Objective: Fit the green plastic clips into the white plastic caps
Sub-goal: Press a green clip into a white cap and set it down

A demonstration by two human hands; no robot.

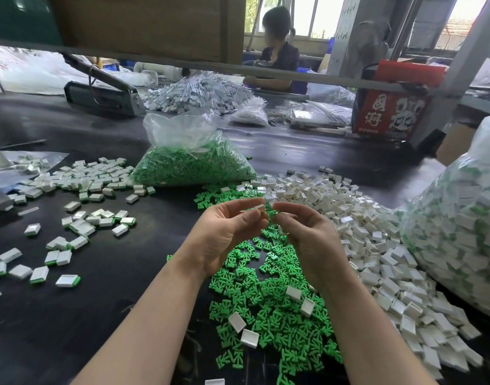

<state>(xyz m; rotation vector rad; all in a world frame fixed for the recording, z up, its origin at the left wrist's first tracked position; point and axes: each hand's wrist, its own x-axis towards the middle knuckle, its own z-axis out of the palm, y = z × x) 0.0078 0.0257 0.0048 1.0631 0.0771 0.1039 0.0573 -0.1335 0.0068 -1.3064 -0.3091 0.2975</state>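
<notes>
Raised above the tabletop (99, 273), left hand (224, 234) pinches a white cap (260, 209) and right hand (307, 234) pinches a green clip (272, 214) just beside it; misalignment would likely jam the clip or drop it into the loose pile.

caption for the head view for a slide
Left hand holds a white cap, right hand a green clip, above loose parts.
</notes>
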